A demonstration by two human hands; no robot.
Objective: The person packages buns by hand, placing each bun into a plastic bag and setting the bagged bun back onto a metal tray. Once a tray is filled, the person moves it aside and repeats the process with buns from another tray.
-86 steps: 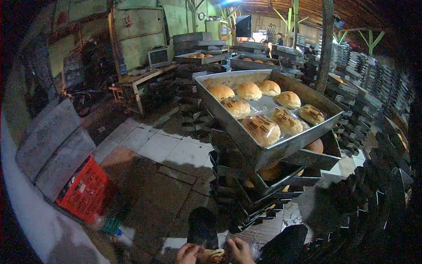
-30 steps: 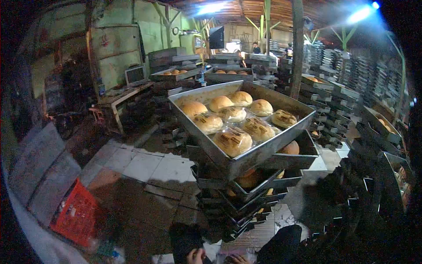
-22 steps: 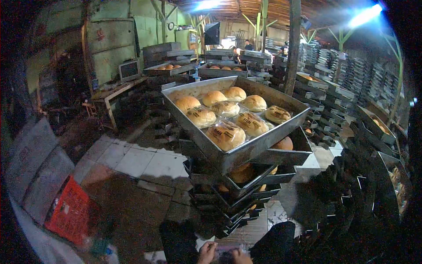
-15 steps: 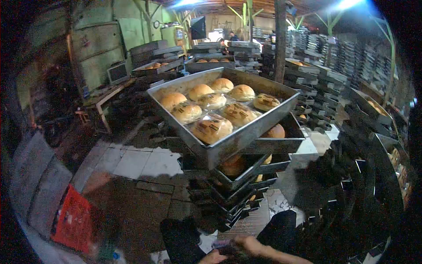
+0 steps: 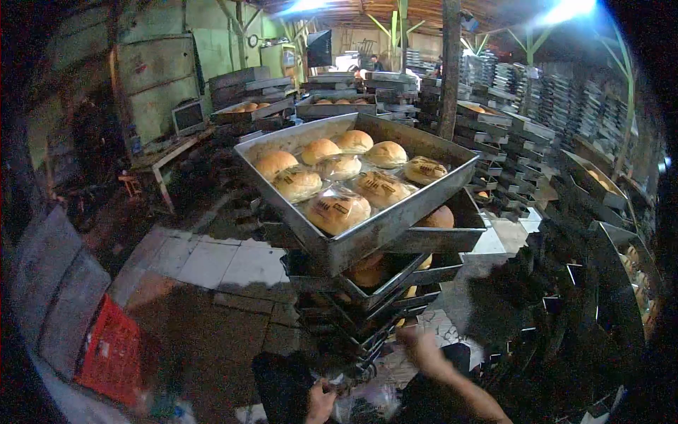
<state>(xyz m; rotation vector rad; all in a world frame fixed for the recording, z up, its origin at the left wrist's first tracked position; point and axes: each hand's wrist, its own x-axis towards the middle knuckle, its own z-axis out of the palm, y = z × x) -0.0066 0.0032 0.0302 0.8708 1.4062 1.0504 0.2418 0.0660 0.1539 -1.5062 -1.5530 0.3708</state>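
A metal tray tops a crisscrossed stack of trays. It holds several round buns; some at the front are in clear printed wrappers, such as the nearest bun. My left hand is low in the view between my dark-clothed legs, its fingers curled at the edge of something clear and crumpled that looks like plastic. My right hand is raised beside the lower trays, blurred, with its fingers hidden or smeared.
A red crate stands at the lower left. Behind it, a wooden table bears a monitor. More tray stacks fill the back and right, around a post. People are far back.
My hands have moved apart. The right one has risen toward the stack, and the left has shifted slightly left. Clear plastic now shows between my legs.
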